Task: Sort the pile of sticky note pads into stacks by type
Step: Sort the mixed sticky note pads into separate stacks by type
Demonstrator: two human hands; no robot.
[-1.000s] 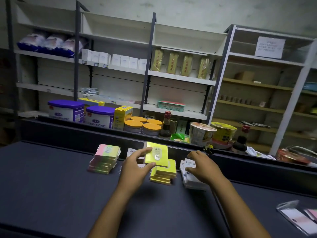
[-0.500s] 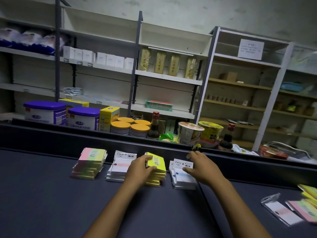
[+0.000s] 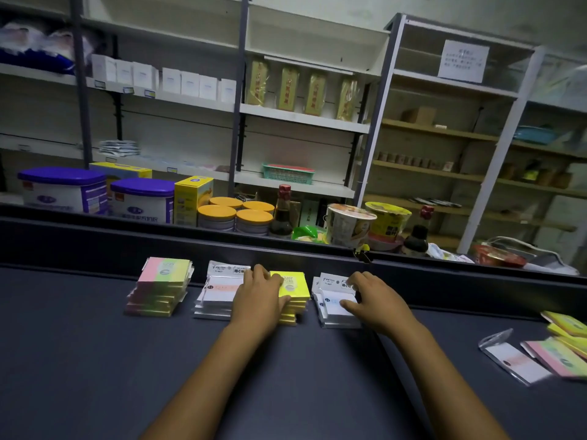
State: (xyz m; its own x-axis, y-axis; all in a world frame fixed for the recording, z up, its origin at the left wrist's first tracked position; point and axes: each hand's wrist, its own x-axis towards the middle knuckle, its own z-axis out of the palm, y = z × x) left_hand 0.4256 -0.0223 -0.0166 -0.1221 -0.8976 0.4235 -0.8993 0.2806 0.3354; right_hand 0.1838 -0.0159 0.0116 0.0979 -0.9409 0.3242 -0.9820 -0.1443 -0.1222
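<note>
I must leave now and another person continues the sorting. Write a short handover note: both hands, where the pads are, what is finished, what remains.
Left hand: rests on the yellow stack, fingers over its left edge and top.
Right hand: rests on the right white stack, fingers lightly curled on the top pad.
Done: four stacks in a row along the counter's back edge: pastel stack, left white stack, yellow, right white.
Left: loose pads at far right, unsorted.
</note>
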